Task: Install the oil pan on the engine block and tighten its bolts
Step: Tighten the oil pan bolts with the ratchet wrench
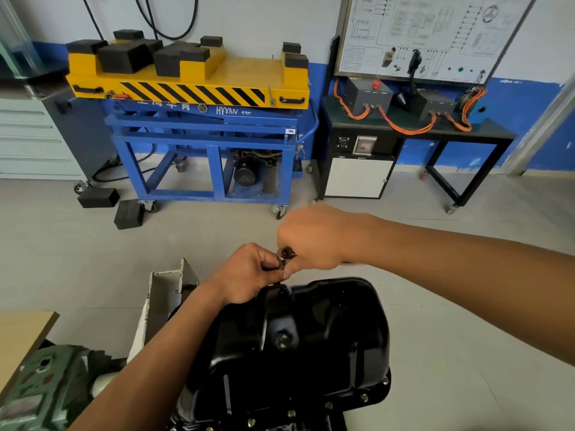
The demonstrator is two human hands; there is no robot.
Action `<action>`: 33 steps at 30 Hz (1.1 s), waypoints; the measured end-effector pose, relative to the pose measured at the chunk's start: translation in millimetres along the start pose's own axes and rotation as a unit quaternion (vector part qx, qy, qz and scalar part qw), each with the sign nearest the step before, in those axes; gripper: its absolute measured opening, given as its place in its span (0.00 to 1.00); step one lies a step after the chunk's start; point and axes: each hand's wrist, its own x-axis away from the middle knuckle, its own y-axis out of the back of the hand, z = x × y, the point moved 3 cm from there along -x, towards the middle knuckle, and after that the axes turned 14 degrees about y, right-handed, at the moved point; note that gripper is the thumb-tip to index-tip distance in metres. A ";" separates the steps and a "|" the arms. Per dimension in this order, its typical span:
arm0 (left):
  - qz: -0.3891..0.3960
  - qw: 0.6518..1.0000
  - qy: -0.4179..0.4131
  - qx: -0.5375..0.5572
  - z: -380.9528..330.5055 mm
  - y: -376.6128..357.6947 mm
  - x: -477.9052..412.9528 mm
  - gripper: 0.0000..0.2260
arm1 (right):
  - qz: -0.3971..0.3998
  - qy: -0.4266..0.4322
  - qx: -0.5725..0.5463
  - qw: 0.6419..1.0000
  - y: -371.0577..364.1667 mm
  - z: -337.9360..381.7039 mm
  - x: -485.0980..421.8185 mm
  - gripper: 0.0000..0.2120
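Left hand: pinching a small tool, mostly hidden.
Right hand: fisted over the same tool.
Oil pan: far edge covered by hands.

- The grey tiled floor is being occupied by a blue wheeled lift cart.
- Two black blocks are being borne beside it.

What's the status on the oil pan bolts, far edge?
Both hands, left and right, closed on a small tool at far edge. Oil pan seated, near-edge bolts in. Nothing blocking.
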 end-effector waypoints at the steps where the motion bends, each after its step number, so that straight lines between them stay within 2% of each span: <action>1: 0.002 1.000 -0.005 0.000 0.1 0.8 0.2 0.09 | -0.005 -0.015 -0.036 0.999 -2.5 1.9 0.5 0.21; 3: 0.002 1.000 -0.018 -0.002 -0.4 1.2 1.1 0.09 | -0.012 -0.036 -0.086 0.996 -7.6 7.0 -0.3 0.22; 6: 0.003 1.000 -0.023 -0.003 -0.6 -0.1 0.7 0.12 | -0.016 -0.048 -0.081 0.995 -6.1 10.1 -0.7 0.21; 8: 0.005 1.000 -0.018 -0.002 1.0 -0.9 -1.9 0.13 | -0.005 -0.039 -0.048 0.998 -1.6 9.1 0.3 0.19; 11: -0.006 1.000 -0.011 -0.008 3.3 -1.4 -3.8 0.09 | -0.010 -0.010 0.050 0.999 2.9 13.1 -1.6 0.09; 13: -0.014 1.000 -0.016 -0.012 2.9 -0.9 -3.0 0.09 | -0.042 0.029 0.117 0.992 3.1 20.0 -4.2 0.08; 16: -0.022 1.000 -0.018 -0.010 4.4 0.1 -4.3 0.06 | -0.077 0.068 0.152 0.983 0.9 22.1 -7.4 0.10; 22: -0.019 1.000 -0.001 -0.003 5.6 -0.4 -6.4 0.06 | -0.035 0.037 0.137 0.989 2.3 12.7 -3.5 0.07; 24: -0.016 1.000 -0.002 0.003 4.2 0.0 -5.6 0.08 | -0.029 0.014 0.120 0.992 3.5 7.9 -0.7 0.12; 27: -0.001 1.000 -0.005 0.001 3.2 -0.6 -3.0 0.07 | 0.004 -0.028 0.016 0.999 -0.5 7.1 1.5 0.22; 30: -0.004 1.000 -0.012 -0.002 2.5 -0.1 0.4 0.07 | 0.017 -0.061 -0.086 0.994 -7.0 10.5 -0.9 0.19; 33: -0.009 1.000 -0.010 -0.015 -0.3 -0.3 0.2 0.09 | 0.001 -0.068 -0.035 0.997 -1.2 13.7 -1.0 0.20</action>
